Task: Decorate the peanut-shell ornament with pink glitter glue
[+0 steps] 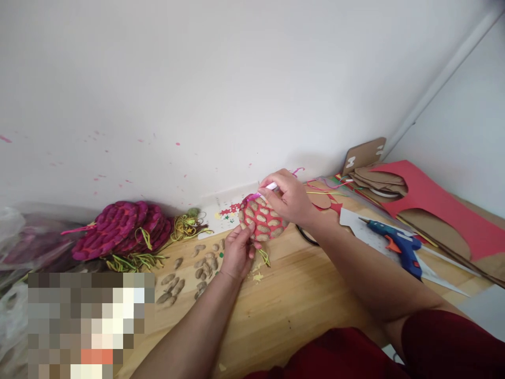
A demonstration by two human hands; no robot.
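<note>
My left hand (pixel 238 253) grips the lower left edge of a round red disc (pixel 262 229) covered with peanuts in their shells. Closed round a white pen-like tool (pixel 271 186), my right hand (pixel 287 197) is over the disc's upper edge. The tool's tip meets the disc where a purple-pink patch (pixel 251 198) shows. Most peanuts on the disc are plain tan. Yellow-green strings (pixel 264 257) hang below it.
Purple peanut discs (pixel 118 226) are stacked at the left, near loose peanuts (pixel 171 289). A blue glue gun (pixel 398 245) lies on white paper at the right, beside red sheet (pixel 430 205) and cardboard pieces (pixel 365 155). The white wall rises behind.
</note>
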